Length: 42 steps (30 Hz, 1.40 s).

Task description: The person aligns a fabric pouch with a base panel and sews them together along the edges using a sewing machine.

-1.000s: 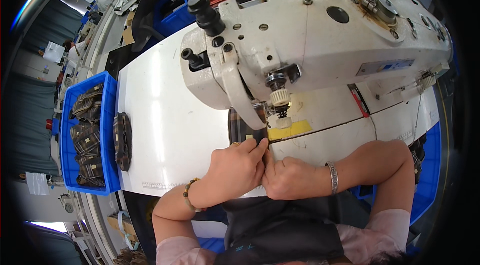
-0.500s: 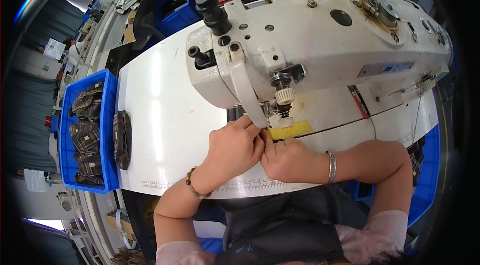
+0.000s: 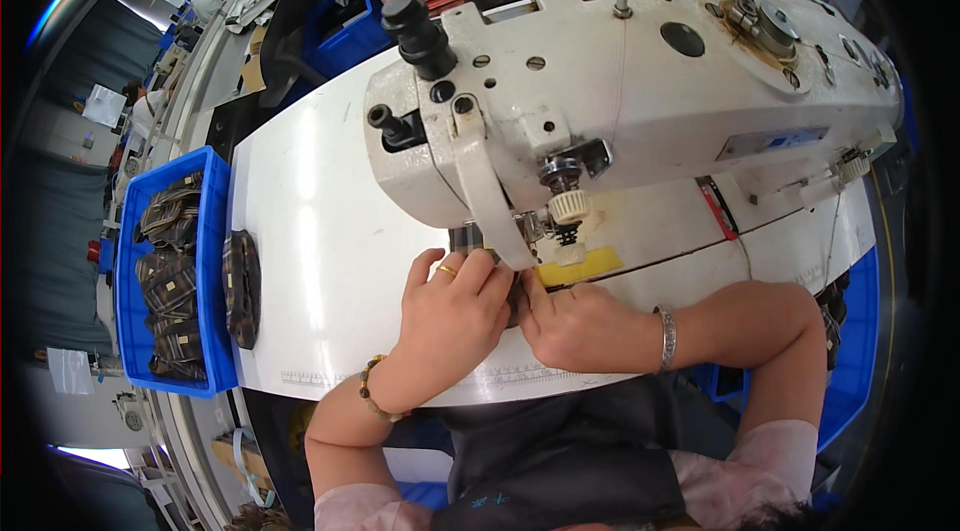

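Note:
A dark plaid fabric piece [image 3: 466, 238] lies under the head of the white sewing machine [image 3: 640, 81]; part of it also shows between my hands. My left hand [image 3: 455, 316], with a ring and a beaded bracelet, rests over the fabric's left side. Its fingers are bent and spread apart, the tips at the fabric below the needle area; its thumb is mostly hidden. Close beside it, my right hand [image 3: 580, 328] has curled fingers, with thumb and forefinger closed at the fabric's right edge. The machine's lever guard partly hides the stitching spot.
A blue bin [image 3: 220, 271] of folded plaid pieces stands at the table's left edge, with one plaid piece [image 3: 242, 289] beside it. A red-handled tool [image 3: 716, 206] lies right on the white table [image 3: 320, 191]. Another blue bin [image 3: 852, 361] is lower right.
My left hand has shifted slightly down and left, and its fingers have spread from a bunched pose. More of the dark fabric shows. My right hand has barely moved.

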Available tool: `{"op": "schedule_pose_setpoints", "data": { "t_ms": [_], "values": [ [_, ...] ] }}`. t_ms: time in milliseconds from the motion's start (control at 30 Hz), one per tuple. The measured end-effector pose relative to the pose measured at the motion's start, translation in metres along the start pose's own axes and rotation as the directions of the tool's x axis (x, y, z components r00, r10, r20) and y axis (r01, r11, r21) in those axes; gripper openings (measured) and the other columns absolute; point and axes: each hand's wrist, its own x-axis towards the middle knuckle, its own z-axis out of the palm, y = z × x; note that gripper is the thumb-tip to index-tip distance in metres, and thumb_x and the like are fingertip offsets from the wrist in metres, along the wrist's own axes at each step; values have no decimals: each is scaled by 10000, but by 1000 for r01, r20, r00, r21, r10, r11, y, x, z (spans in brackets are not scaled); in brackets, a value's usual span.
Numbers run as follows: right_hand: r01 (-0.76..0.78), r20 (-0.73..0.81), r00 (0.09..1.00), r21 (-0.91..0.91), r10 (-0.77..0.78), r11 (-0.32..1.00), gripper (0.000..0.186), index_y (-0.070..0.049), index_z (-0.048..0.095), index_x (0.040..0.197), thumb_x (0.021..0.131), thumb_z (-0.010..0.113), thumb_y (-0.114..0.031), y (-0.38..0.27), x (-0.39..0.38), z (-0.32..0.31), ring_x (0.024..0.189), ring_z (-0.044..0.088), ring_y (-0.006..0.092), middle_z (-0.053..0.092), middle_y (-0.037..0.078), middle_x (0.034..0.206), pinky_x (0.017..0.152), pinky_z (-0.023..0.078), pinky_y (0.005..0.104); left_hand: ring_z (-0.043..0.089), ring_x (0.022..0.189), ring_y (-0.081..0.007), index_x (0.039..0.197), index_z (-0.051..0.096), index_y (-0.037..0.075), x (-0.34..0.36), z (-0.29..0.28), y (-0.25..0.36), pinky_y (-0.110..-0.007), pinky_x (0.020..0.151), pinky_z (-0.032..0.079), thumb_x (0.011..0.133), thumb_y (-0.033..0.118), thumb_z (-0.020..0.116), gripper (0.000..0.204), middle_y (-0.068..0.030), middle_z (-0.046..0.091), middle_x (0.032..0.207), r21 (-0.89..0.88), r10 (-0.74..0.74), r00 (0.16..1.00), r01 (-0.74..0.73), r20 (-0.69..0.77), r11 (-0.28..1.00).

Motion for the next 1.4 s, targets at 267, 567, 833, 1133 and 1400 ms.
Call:
{"op": "schedule_pose_setpoints", "data": {
  "t_ms": [267, 567, 833, 1133, 1400],
  "values": [
    [30, 12, 999, 9, -30, 1000, 270, 53, 703, 865, 752, 604, -171, -3, -3, 0, 534, 602, 147, 715, 291, 946, 457, 446, 259, 570, 688, -184, 1160, 690, 110, -1, 11, 8, -343, 668, 427, 732, 167, 732, 434, 1, 530, 864, -41, 0, 996, 3, 94, 999],
    [45, -26, 999, -13, -45, 999, 250, 43, 703, 850, 752, 604, -165, -2, -1, -3, 513, 586, 133, 722, 274, 925, 441, 426, 254, 582, 696, -193, 1166, 676, 90, 0, 9, 6, -351, 656, 438, 751, 161, 717, 423, -13, 530, 884, -59, 26, 993, -19, 115, 998],
    [35, -31, 999, 12, -34, 999, 240, 32, 701, 853, 738, 612, -159, -5, -1, -2, 512, 568, 118, 726, 259, 929, 436, 411, 246, 573, 820, -198, 1063, 670, 26, -1, 9, 7, -354, 817, 448, 772, 134, 665, 311, -35, 536, 881, -116, 26, 993, -13, 113, 993],
    [26, -84, 996, 7, -25, 1000, 244, 74, 682, 754, 694, 612, -151, -1, 1, 2, 502, 598, 155, 696, 343, 901, 439, 459, 273, 616, 738, -223, 1151, 680, 63, 4, 15, 1, -362, 676, 461, 777, 141, 703, 383, -31, 562, 899, -150, 18, 994, -1, 108, 989],
    [-86, -109, 990, 68, 94, 994, 265, 64, 669, 856, 683, 619, -130, 17, 10, 17, 531, 613, 157, 706, 279, 882, 453, 475, 298, 596, 956, -228, 1110, 701, 62, 18, 34, -19, -404, 862, 444, 780, 149, 689, 341, -40, 593, 972, -191, -38, 999, 43, 32, 981]
  ]
}}
